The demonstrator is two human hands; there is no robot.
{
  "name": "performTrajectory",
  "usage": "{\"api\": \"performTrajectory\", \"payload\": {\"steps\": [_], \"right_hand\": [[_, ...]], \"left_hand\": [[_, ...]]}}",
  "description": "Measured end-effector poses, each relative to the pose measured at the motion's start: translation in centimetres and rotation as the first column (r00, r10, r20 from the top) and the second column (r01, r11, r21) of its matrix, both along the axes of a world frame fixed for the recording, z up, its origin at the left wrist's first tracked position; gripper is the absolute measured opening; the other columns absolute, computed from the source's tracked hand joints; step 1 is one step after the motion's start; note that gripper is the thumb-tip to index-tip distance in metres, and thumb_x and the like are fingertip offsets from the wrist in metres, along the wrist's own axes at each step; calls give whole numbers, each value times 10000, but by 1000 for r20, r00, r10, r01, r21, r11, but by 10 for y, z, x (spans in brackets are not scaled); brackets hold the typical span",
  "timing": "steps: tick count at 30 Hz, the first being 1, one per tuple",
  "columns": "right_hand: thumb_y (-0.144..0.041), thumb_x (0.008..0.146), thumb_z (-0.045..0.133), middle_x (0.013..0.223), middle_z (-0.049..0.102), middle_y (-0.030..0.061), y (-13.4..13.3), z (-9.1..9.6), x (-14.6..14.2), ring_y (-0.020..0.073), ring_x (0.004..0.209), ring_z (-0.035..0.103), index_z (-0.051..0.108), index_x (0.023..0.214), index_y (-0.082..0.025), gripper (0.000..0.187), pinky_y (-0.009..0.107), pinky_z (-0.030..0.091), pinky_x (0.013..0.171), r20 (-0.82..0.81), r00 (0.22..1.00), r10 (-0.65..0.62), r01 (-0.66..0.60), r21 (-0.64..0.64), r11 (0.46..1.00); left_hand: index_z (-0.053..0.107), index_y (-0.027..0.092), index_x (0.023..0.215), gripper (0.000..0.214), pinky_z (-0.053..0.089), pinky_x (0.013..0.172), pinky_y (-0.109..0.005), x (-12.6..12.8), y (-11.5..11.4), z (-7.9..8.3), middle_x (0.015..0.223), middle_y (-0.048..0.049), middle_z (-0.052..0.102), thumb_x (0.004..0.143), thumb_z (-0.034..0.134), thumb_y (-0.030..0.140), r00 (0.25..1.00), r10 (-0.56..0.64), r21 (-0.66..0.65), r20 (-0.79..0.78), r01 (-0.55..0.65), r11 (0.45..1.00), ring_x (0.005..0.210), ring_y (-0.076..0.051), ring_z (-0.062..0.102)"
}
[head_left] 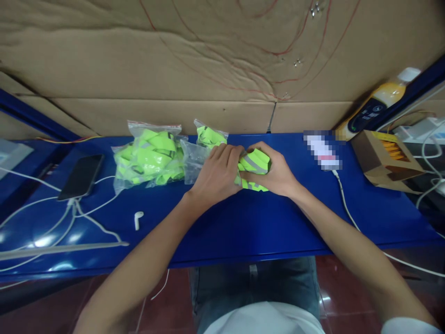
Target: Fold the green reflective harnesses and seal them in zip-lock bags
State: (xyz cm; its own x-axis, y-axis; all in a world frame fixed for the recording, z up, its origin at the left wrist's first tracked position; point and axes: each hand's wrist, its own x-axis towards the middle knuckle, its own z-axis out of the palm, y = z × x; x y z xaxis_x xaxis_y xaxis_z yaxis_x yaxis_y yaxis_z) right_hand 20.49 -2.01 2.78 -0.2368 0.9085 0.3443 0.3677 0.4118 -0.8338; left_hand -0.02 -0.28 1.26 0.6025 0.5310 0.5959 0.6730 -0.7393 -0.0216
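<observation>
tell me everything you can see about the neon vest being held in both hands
The folded vest is fluorescent yellow-green fabric with grey reflective strips across it. It is bundled into a compact roll, lying on the blue table near its back edge. The left hand presses over its left end and the right hand wraps its right side, fingers curled around it. A clear plastic bag lies right beside its left end.
</observation>
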Motion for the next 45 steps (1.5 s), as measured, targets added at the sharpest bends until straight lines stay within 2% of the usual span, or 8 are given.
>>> {"api": "performTrajectory", "payload": {"steps": [7,11,15,19,28,36,41,45], "right_hand": [[-338,733,878,853,619,-46,2,-5,1,149,765,542,534,945,-243,415,291,398,697,109,994,15,-10,-43,999],[-422,879,803,1131,677,68,-2,-1,6,247,1016,662,500,1151,-240,446,354,475,831,254,961,110,-122,30,992],[-459,1040,629,1251,647,108,-6,4,6,235,1100,652,418,1372,-227,457,372,501,914,166,972,163,-178,75,981],[-382,1076,560,1002,627,29,-7,2,-1,180,902,603,503,1084,-247,147,339,473,828,99,994,43,-61,180,982],[-351,1049,644,837,603,16,-11,0,-8,177,805,574,563,871,-231,230,334,439,768,197,980,-8,-36,219,975],[-438,988,715,926,753,25,-11,-11,-20,194,846,675,748,974,-244,197,341,524,789,-163,968,-189,199,44,979],[-553,909,771,794,678,2,-2,-7,-16,157,726,600,719,847,-223,341,308,494,678,-318,926,-205,189,-80,979],[-620,868,799,835,697,16,6,-9,-8,171,772,602,758,878,-220,402,317,497,714,-321,935,-152,130,-89,988]], "left_hand": [[518,87,1306,447,558,933,-567,5,-2,-9,1124,-226,687,885,610,207,999,-26,27,-34,27,999,1049,-407,660],[476,114,1349,525,571,953,-562,6,-2,-12,1137,-205,680,856,635,200,997,-62,-15,36,63,998,1055,-393,669],[423,154,1421,613,598,978,-523,4,-2,-11,1205,-181,674,882,693,263,989,-77,-78,127,88,993,1119,-370,693],[381,188,1474,687,598,1035,-509,2,-3,-11,1292,-179,659,882,723,251,984,-50,-154,173,77,985,1205,-357,697],[316,143,1527,756,599,1065,-539,2,-4,-9,1391,-235,629,885,708,220,989,-55,-156,137,77,985,1276,-377,677],[214,146,1639,915,556,1118,-589,6,-6,-11,1410,-239,628,937,755,375,986,-25,-45,164,33,998,1301,-410,656],[282,159,1630,1017,530,1157,-581,-6,1,5,1478,-208,616,841,855,446,993,-24,-129,115,39,991,1357,-412,625],[462,165,1460,834,586,1058,-579,-13,10,3,1295,-180,696,757,875,339,1000,1,-151,6,0,989,1224,-422,692]]}}
